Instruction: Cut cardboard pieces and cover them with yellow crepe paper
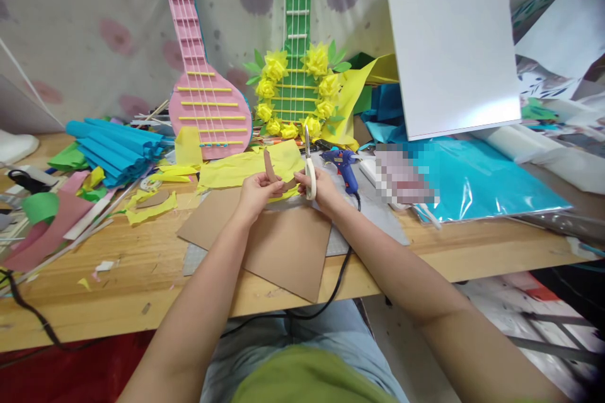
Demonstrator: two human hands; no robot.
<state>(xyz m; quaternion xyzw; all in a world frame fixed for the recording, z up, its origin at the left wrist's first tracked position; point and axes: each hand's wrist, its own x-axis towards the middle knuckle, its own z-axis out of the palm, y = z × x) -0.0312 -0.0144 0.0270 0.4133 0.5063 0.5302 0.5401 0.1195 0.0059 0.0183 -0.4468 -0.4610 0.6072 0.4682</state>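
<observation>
My left hand [256, 194] pinches a narrow, curved strip of brown cardboard [270, 168] between thumb and fingers. One end of the strip points up; the other reaches across to my right hand [324, 187], whose fingertips touch it. Scissors with white handles [311, 180] hang on my right hand, blades pointing up and away from me. Both hands are above yellow crepe paper [236, 167] and a large brown cardboard sheet [288, 242]. To the right of my right hand lies a blue hot glue gun [346, 167].
Behind my hands stand a pink paper guitar [210, 101] and a green guitar neck [297, 25] ringed with yellow flowers. Blue crepe paper [120, 148] and scraps cover the left side. A white board [456, 56] and blue wrapped sheets [491, 182] occupy the right. A black cord [338, 283] crosses the table edge.
</observation>
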